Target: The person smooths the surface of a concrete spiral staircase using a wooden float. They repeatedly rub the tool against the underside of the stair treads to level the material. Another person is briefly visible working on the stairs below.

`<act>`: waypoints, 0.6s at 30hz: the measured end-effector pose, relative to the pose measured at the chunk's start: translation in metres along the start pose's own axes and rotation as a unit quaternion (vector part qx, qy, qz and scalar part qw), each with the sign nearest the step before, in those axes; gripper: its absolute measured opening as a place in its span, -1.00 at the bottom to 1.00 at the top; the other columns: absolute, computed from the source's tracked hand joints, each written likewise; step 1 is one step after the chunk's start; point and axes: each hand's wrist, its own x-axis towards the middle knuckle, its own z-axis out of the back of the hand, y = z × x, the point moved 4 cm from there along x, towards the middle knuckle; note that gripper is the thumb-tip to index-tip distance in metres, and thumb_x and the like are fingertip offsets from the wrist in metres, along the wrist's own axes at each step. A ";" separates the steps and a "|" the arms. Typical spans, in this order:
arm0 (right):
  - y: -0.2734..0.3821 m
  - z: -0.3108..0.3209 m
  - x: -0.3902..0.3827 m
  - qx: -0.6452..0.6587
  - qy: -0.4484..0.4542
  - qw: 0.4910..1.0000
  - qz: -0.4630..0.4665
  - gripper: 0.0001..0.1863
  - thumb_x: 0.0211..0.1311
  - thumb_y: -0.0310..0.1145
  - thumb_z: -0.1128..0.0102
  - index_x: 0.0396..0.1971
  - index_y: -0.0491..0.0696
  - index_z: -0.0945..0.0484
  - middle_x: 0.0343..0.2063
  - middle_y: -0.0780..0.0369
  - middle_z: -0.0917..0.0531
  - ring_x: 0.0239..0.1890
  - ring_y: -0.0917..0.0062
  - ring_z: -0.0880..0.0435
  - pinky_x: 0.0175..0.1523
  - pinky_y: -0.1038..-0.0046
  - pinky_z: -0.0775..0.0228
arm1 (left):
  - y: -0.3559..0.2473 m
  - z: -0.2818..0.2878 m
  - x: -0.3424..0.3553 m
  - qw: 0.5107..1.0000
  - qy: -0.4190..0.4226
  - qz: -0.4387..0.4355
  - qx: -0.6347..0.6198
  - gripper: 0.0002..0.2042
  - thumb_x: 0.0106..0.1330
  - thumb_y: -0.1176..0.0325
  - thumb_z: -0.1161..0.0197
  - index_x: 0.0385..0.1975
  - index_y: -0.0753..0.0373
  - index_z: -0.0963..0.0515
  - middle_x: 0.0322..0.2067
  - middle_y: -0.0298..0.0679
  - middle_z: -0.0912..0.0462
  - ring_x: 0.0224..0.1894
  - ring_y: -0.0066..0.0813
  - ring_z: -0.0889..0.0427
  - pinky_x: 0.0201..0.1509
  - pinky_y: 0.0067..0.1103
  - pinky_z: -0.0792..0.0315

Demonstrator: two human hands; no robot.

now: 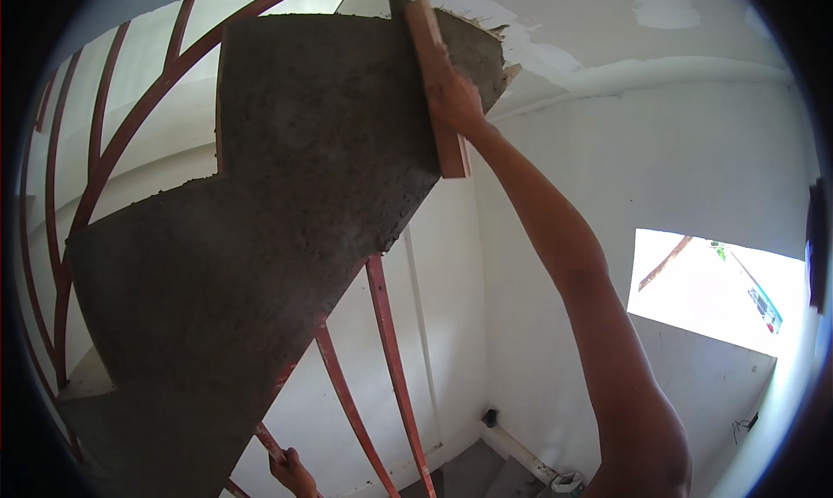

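My right hand (457, 99) is raised high and closed around a long wooden float (453, 155). The float lies against the upper right part of a wet grey plaster surface (286, 134), which covers the stepped side of a staircase. Its lower end reaches the plaster's slanting bottom edge. Low in the picture, my left hand (293, 474) is closed around a red metal bar (269, 443), just below that slanting edge. Part of the left hand is cut off by the lower border.
Red metal railing bars (130, 147) stand at the left, and more red bars (388, 350) run down below the stair. White walls (555, 168) meet in a corner, with a bright window opening (716, 290) at the right. Jagged plaster fringes the ceiling (590, 21). Near the floor lies a white pipe (516, 455).
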 end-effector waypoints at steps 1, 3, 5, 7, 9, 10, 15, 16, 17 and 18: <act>-0.006 0.001 -0.002 0.004 -0.007 1.000 0.008 -0.37 0.02 -0.30 -0.08 0.14 -0.14 -0.19 -0.30 -0.07 -0.58 -0.24 0.01 -0.56 -0.13 0.09 -0.40 | -0.001 -0.001 0.000 1.000 -0.004 -0.015 -0.002 -0.86 0.01 0.47 0.00 -0.58 0.39 -0.21 -0.67 -0.32 -0.16 -0.61 -0.52 -0.12 -0.54 -0.49 -0.09; -0.056 0.006 -0.002 -0.033 0.015 0.998 -0.058 -0.36 0.02 -0.30 -0.07 0.16 -0.13 -0.18 -0.30 -0.07 -0.58 -0.23 0.00 -0.55 -0.12 0.08 -0.39 | -0.007 -0.010 -0.003 0.999 -0.020 -0.047 -0.010 -0.86 0.01 0.47 0.01 -0.58 0.40 -0.22 -0.68 -0.32 -0.16 -0.62 -0.51 -0.11 -0.55 -0.49 -0.09; -0.106 0.020 0.009 -0.070 0.039 0.988 -0.129 -0.35 0.02 -0.29 -0.06 0.17 -0.11 -0.16 -0.29 -0.07 -0.58 -0.22 -0.02 -0.55 -0.11 0.08 -0.39 | -0.021 -0.026 -0.009 0.999 0.001 -0.040 -0.025 -0.86 0.00 0.46 0.00 -0.57 0.41 -0.23 -0.69 -0.31 -0.16 -0.62 -0.50 -0.11 -0.55 -0.48 -0.09; -0.113 0.028 0.024 -0.090 0.034 0.985 -0.145 -0.34 0.03 -0.29 -0.05 0.18 -0.10 -0.14 -0.28 -0.07 -0.58 -0.21 -0.03 -0.54 -0.11 0.07 -0.38 | -0.012 -0.027 -0.008 0.999 0.026 -0.038 0.000 -0.86 0.00 0.46 -0.01 -0.55 0.42 -0.26 -0.69 -0.29 -0.19 -0.63 -0.49 -0.12 -0.56 -0.45 -0.10; -0.104 0.023 0.031 -0.097 0.042 0.984 -0.142 -0.33 0.03 -0.29 -0.04 0.20 -0.09 -0.12 -0.28 -0.07 -0.58 -0.21 -0.04 -0.54 -0.10 0.07 -0.37 | 0.001 -0.027 -0.003 0.998 0.009 -0.062 0.010 -0.86 0.00 0.46 -0.01 -0.55 0.42 -0.26 -0.69 -0.30 -0.19 -0.63 -0.51 -0.13 -0.55 -0.46 -0.10; -0.098 0.019 0.035 -0.099 0.055 0.984 -0.134 -0.33 0.04 -0.29 -0.04 0.21 -0.09 -0.11 -0.27 -0.07 -0.58 -0.20 -0.04 -0.54 -0.10 0.07 -0.37 | 0.004 -0.027 -0.005 0.997 0.011 -0.073 0.016 -0.86 -0.01 0.47 -0.01 -0.55 0.42 -0.26 -0.69 -0.31 -0.19 -0.63 -0.52 -0.13 -0.55 -0.47 -0.10; -0.004 -0.002 0.005 -0.009 0.014 0.999 -0.035 -0.30 0.04 -0.32 -0.07 0.24 -0.06 -0.08 -0.24 -0.08 -0.56 -0.21 -0.04 -0.53 -0.11 0.05 -0.36 | -0.012 -0.014 -0.006 0.999 -0.014 -0.022 -0.044 -0.88 0.01 0.48 -0.02 -0.54 0.41 -0.28 -0.65 -0.34 -0.23 -0.60 -0.55 -0.16 -0.52 -0.52 -0.11; 0.018 0.001 -0.002 0.014 -0.005 1.000 -0.003 -0.29 0.04 -0.33 -0.06 0.25 -0.05 -0.07 -0.24 -0.08 -0.56 -0.22 -0.03 -0.54 -0.13 0.06 -0.37 | -0.011 -0.005 -0.004 0.998 -0.016 -0.023 -0.054 -0.88 0.02 0.48 -0.02 -0.54 0.41 -0.29 -0.64 -0.34 -0.24 -0.59 -0.55 -0.16 -0.52 -0.53 -0.12; 0.032 -0.002 -0.009 0.032 -0.018 0.999 0.028 -0.29 0.05 -0.34 -0.06 0.26 -0.04 -0.06 -0.25 -0.07 -0.56 -0.23 -0.02 -0.54 -0.15 0.07 -0.38 | -0.010 -0.002 -0.001 0.998 0.007 -0.006 -0.057 -0.90 0.03 0.50 -0.03 -0.52 0.40 -0.31 -0.64 -0.35 -0.24 -0.58 -0.56 -0.18 -0.50 -0.54 -0.13; 0.020 -0.008 -0.015 0.014 -0.007 1.000 0.014 -0.29 0.06 -0.35 -0.05 0.27 -0.04 -0.04 -0.24 -0.08 -0.55 -0.22 0.00 -0.54 -0.15 0.08 -0.39 | -0.013 0.002 -0.003 0.998 0.006 -0.017 -0.053 -0.91 0.03 0.51 -0.03 -0.52 0.39 -0.31 -0.64 -0.36 -0.23 -0.59 -0.57 -0.18 -0.50 -0.55 -0.12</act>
